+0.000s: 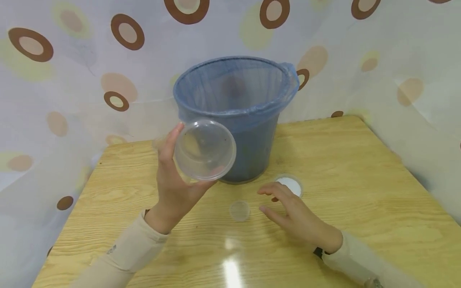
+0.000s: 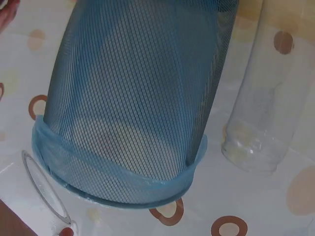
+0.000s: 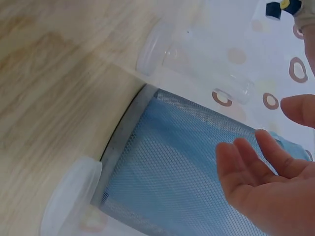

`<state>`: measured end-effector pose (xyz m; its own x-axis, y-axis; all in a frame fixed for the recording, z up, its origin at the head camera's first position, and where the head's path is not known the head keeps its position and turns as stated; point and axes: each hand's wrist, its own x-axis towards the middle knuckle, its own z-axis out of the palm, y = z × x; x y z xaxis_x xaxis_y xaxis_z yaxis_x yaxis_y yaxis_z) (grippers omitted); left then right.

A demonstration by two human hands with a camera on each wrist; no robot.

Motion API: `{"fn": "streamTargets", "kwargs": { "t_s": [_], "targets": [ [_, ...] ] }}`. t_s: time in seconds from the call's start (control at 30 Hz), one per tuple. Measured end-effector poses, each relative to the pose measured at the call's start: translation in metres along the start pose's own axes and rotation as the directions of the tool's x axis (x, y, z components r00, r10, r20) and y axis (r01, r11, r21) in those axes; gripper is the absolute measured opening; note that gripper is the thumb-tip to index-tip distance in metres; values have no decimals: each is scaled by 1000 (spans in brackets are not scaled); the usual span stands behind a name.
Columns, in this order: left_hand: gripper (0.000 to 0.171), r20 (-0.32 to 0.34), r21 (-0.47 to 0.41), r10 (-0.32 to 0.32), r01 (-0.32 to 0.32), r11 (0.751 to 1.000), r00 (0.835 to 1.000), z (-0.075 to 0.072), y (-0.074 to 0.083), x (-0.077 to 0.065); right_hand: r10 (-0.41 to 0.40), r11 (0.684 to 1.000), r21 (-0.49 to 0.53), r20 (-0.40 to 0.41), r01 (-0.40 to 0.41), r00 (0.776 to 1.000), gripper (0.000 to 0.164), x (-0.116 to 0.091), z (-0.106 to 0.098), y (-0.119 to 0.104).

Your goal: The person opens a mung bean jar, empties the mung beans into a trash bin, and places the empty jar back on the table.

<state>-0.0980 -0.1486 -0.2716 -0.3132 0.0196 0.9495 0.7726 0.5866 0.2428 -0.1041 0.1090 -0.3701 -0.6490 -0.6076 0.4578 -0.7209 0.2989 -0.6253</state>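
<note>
In the head view my left hand (image 1: 174, 190) grips a clear plastic tub (image 1: 205, 150) at its side, raised in front of the blue-lined mesh bin (image 1: 248, 148). The tub is tilted with a round face toward me and looks see-through. My right hand (image 1: 297, 218) hovers over the table with fingers loosely bent, holding nothing. Just beyond its fingers is a round container with white contents (image 1: 291, 185), partly hidden by the hand. A small clear round disc, perhaps a lid (image 1: 239, 211), lies left of the right hand. The right wrist view also shows this hand (image 3: 275, 182) empty.
The bin stands upright at the back of the wooden table (image 1: 360, 192). A tall clear jar (image 2: 263, 108) stands beside it, mostly hidden behind my left hand in the head view. A patterned sheet (image 1: 90, 80) hangs behind the table.
</note>
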Motion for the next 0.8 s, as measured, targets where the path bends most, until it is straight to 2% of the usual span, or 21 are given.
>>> {"fn": "streamTargets", "kwargs": {
  "t_s": [0.23,0.33,0.43,0.53,0.63,0.73,0.8],
  "targets": [
    [85,115,-68,-53,61,996,992,14,3,-19,-31,1000,-6,-96,31,995,48,7,-19,-6],
    [87,199,-98,-78,99,990,977,22,7,-25,-41,999,11,-120,43,992,54,11,-28,-9],
    [92,293,-142,-112,159,977,950,31,12,-32,-62,997,26,-141,66,988,57,12,-37,-13],
    [95,378,-178,-158,239,955,912,40,17,-40,-81,996,30,-159,87,984,56,11,-42,-15],
    [96,461,-181,-207,320,930,863,47,22,-49,-82,996,29,-160,87,984,57,7,-45,-15],
    [93,541,-173,-276,426,888,795,53,27,-57,-59,997,45,-147,67,987,59,2,-47,-13],
    [90,589,-156,-327,500,852,739,56,30,-61,-30,998,54,-131,38,991,61,-2,-48,-12]
  ]
}}
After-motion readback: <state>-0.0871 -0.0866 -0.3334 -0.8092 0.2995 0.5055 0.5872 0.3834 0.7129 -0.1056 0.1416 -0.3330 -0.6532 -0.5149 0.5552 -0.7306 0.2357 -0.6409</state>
